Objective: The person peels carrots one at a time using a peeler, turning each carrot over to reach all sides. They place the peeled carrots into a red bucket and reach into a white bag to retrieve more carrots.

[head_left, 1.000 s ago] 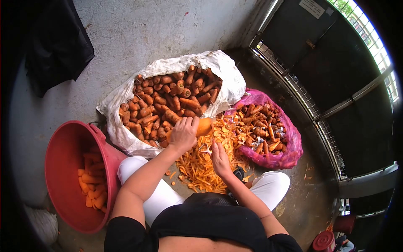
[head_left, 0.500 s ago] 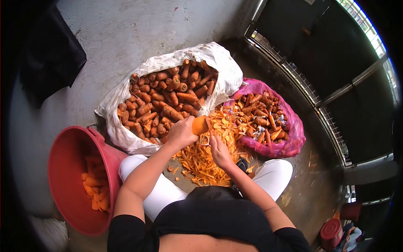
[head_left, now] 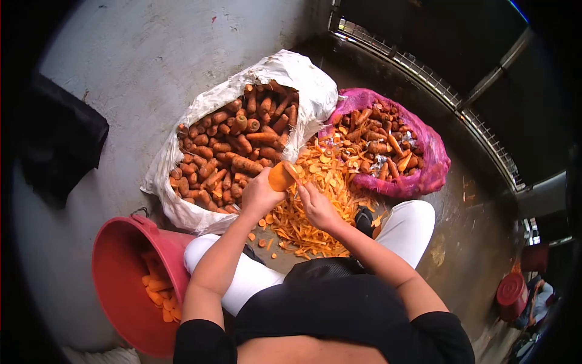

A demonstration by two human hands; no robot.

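My left hand [head_left: 262,195] is closed round a thick carrot [head_left: 280,178], whose orange, peeled surface faces me. Close to its right side is my right hand [head_left: 316,205], with fingers bent together at the carrot's edge; a peeler was partly visible there earlier, but now the tool is mostly hidden. A strip of brownish peel [head_left: 291,172] hangs along the carrot's right side. Beneath both hands lies a heap of orange peelings [head_left: 309,227]. Unpeeled carrots [head_left: 245,145] fill the open white sack [head_left: 315,88] beyond my left hand.
A pink mesh sack [head_left: 433,161] of carrot pieces and scraps lies at the right. Tipped towards me at the lower left, a red bucket [head_left: 118,285] holds peeled carrots [head_left: 159,285]. Another person [head_left: 539,300] is beside a red container [head_left: 511,291] at the far lower right.
The camera view has shifted and turned, so the sacks and bucket appear in different places. The carrot stays in my left hand, and my right hand remains beside it.
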